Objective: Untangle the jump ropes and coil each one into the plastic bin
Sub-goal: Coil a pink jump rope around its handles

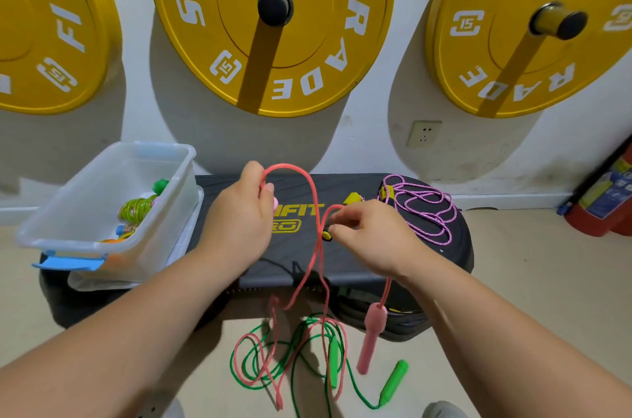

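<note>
I pinch the pink rope with my left hand and right hand, arching it over the middle of the bench to draw it off the green rope on the floor. Its strands run mostly vertical, and the pink handle hangs pointing down. The bin waits at the bench's left end, the purple rope at the right end.

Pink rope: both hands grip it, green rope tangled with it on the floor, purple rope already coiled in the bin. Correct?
No. Head view: the purple rope lies loose on the black platform beyond the right hand, not in the bin. The rest holds: the left hand also grips the pink rope.
</note>
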